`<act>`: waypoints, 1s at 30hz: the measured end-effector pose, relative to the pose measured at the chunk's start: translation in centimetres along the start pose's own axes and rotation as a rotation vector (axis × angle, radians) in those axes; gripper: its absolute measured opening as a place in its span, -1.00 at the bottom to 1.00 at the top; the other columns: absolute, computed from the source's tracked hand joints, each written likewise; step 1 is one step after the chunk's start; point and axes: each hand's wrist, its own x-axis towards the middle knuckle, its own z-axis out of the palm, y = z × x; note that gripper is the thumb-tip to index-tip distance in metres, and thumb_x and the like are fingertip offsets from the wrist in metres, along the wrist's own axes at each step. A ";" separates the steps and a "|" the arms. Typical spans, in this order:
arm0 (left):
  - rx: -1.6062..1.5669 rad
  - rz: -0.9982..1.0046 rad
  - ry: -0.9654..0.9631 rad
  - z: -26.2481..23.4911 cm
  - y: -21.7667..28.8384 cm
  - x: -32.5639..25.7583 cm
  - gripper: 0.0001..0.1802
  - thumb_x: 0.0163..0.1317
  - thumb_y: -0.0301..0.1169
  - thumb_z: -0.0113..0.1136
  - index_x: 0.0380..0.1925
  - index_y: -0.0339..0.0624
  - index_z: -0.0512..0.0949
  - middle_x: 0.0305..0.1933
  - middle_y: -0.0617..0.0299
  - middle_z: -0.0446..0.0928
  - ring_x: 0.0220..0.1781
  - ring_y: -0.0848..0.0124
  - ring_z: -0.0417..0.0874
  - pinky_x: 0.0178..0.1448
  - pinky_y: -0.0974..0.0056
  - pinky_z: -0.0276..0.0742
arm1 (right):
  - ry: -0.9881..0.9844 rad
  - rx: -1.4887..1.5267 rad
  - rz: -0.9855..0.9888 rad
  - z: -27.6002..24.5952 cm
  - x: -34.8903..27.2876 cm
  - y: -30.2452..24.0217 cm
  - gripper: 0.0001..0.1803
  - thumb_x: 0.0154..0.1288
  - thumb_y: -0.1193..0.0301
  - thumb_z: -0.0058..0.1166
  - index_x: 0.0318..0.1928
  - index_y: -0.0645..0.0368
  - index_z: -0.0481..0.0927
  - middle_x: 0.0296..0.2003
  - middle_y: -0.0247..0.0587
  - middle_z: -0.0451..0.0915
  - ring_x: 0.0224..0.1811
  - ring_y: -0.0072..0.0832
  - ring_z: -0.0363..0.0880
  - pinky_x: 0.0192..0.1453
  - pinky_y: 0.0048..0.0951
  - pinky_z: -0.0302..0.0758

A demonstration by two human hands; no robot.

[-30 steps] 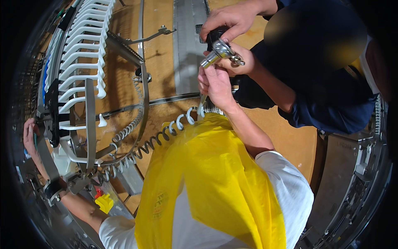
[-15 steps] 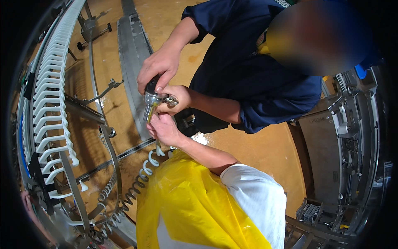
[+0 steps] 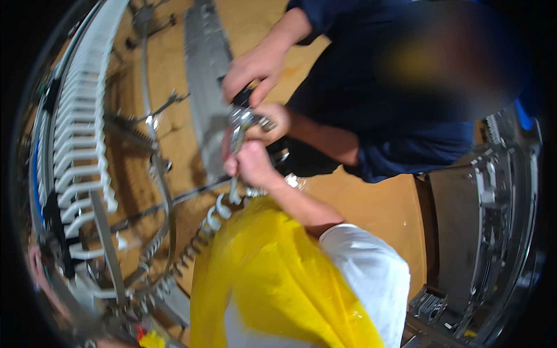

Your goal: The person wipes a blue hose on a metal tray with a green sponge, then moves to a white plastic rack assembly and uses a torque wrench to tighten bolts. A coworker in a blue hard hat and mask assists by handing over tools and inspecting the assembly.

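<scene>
My right hand [image 3: 255,164] reaches up from a white sleeve, its fingers closed round the lower end of a shiny metal tool [image 3: 239,119] with a dark handle. Just below my fist a coiled hose [image 3: 218,210], pale near the top and dark further down, runs to the lower left; whether it joins the tool is hidden. A co-worker in navy grips the dark handle from above with one hand [image 3: 249,72]. The co-worker's other hand [image 3: 272,120] is behind the tool's metal head, just above mine. My left hand does not show. Motion blurs the details.
A curved rack of white prongs [image 3: 81,156] lines the left side. Behind it are metal rails and stands on an orange-brown floor [image 3: 371,214]. Grey metal machinery [image 3: 458,232] stands at the right. My yellow apron [image 3: 278,272] fills the lower middle.
The whole picture has shifted right and blurred as the view moved. The hands and tool appear further right and slightly higher. My right hand and the co-worker's hands keep their grip.
</scene>
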 end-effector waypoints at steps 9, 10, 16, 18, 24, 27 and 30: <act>-0.168 -0.064 -0.089 -2.9 -5.1 2.4 -0.72 0.68 -0.36 0.15 0.18 -0.27 0.69 0.01 0.28 0.69 -0.04 0.52 0.63 0.05 0.41 0.48 | -0.041 0.218 -0.031 1.4 -0.4 -1.5 -0.59 0.83 0.15 -0.09 -0.30 -0.02 0.28 -0.48 -0.44 0.17 -0.58 -0.63 0.03 -0.52 -0.49 0.03; -0.178 -0.073 -0.096 -3.1 -5.5 2.4 -0.72 0.68 -0.37 0.14 0.18 -0.26 0.69 0.01 0.29 0.68 -0.04 0.54 0.63 0.04 0.42 0.47 | -0.042 0.199 -0.031 1.0 -0.5 -1.1 -0.59 0.83 0.15 -0.09 -0.31 -0.02 0.28 -0.48 -0.44 0.17 -0.58 -0.63 0.03 -0.52 -0.49 0.02; -0.223 -0.102 -0.130 -4.1 -8.3 3.2 -0.73 0.72 -0.38 0.11 0.21 -0.25 0.68 -0.01 0.37 0.66 -0.07 0.64 0.60 -0.01 0.51 0.43 | 0.013 0.223 0.015 -0.2 -1.4 -0.5 -0.61 0.77 0.23 -0.02 -0.34 -0.03 0.27 -0.48 -0.49 0.17 -0.58 -0.65 0.05 -0.52 -0.51 0.02; -0.203 -0.116 -0.133 -5.3 -8.7 3.4 -0.71 0.73 -0.39 0.09 0.23 -0.29 0.66 0.08 0.32 0.67 0.02 0.58 0.62 0.13 0.48 0.48 | 0.018 0.247 0.017 -0.2 -1.6 -0.3 -0.63 0.75 0.28 -0.02 -0.34 -0.03 0.27 -0.49 -0.49 0.17 -0.59 -0.65 0.07 -0.53 -0.50 0.03; -0.018 0.134 -0.111 -3.6 -5.2 2.9 -0.67 0.75 -0.41 0.01 0.29 -0.31 0.64 0.24 0.22 0.66 0.20 0.50 0.63 0.37 0.44 0.47 | -0.010 0.246 -0.038 -1.8 -1.9 -0.2 -0.60 0.81 0.08 -0.05 -0.24 0.01 0.37 -0.51 -0.52 0.17 -0.58 -0.66 0.11 -0.51 -0.51 0.13; -0.032 0.226 -0.046 -0.5 -2.3 1.6 -0.66 0.75 -0.39 0.02 0.31 -0.27 0.64 0.18 0.26 0.66 0.10 0.56 0.63 0.25 0.48 0.48 | 0.044 0.222 -0.026 -0.9 -2.3 -0.9 -0.59 0.80 0.15 -0.08 -0.33 -0.04 0.25 -0.50 -0.51 0.13 -0.59 -0.67 0.04 -0.52 -0.51 0.02; -0.040 0.199 -0.034 0.4 -0.6 1.2 -0.67 0.73 -0.39 0.05 0.29 -0.27 0.66 0.14 0.28 0.66 0.06 0.57 0.61 0.20 0.48 0.46 | 0.034 0.242 -0.020 -0.9 -2.5 -1.0 -0.57 0.79 0.17 -0.10 -0.36 -0.06 0.21 -0.51 -0.51 0.11 -0.60 -0.67 0.00 -0.52 -0.50 -0.02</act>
